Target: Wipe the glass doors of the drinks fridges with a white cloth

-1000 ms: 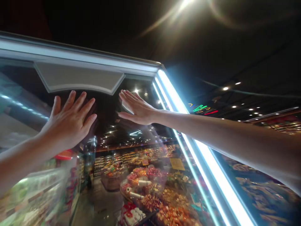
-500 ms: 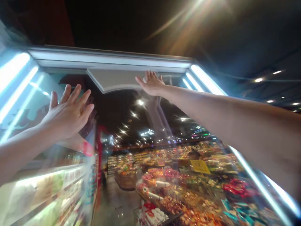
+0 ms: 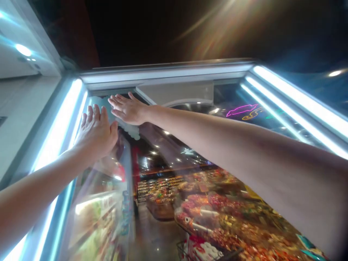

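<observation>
Before me stands a tall glass pane (image 3: 156,166) in a brightly lit frame, with reflections across it. My left hand (image 3: 96,130) is raised to its upper left corner, palm toward the glass, fingers stretched out. Just right of it and slightly higher, my right hand (image 3: 129,108) lies flat with fingers extended. Neither hand holds anything. Around and behind my right hand shows a pale, scallop-edged, cloud-like decal (image 3: 132,131), partly hidden by it. Whether the palms press the glass or the decal, I cannot tell.
Bright light strips run down the left side (image 3: 58,130) and right side (image 3: 296,105) of the frame. A white panel (image 3: 179,93) shows at the top. Heaped colourful packaged goods (image 3: 217,214), shelves (image 3: 95,221) and a wire cart (image 3: 199,250) appear in the glass.
My right hand has moved left along the upper glass, close beside my left hand. My left hand's fingers are less spread. The view has shifted left, bringing in the white wall.
</observation>
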Available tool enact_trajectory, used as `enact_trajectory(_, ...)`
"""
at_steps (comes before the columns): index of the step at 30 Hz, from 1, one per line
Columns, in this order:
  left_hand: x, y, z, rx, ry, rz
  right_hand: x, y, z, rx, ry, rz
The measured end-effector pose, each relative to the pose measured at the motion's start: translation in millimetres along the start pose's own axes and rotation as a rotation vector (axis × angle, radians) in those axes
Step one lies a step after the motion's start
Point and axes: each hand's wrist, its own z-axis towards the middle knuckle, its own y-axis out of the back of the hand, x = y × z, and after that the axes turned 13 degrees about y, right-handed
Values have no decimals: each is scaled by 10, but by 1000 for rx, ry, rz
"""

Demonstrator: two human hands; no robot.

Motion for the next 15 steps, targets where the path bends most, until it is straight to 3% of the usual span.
enact_trajectory(1, 13, -3, -4, 10, -5, -2, 36, 2, 59, 15, 19, -6)
enact_trajectory(5, 63, -26, -65, 62, -16, -14, 178, 3, 91, -33, -136, -19)
enact_trajectory(7, 103, -35, -117, 55, -35, -34, 306, -42, -41, -22, -73, -11)
enact_trajectory(11, 195, -46, -268, -25, -73, -63, 379, -133, -608, 33, 116, 3)
enact_trajectory(13, 188, -62, -370, -24, -110, -62, 183, -104, -1012, 15, 4, 5)
enact_trajectory(15, 97, -91, -480, -22, -146, -68, -64, -46, -1438, -33, -234, 0)
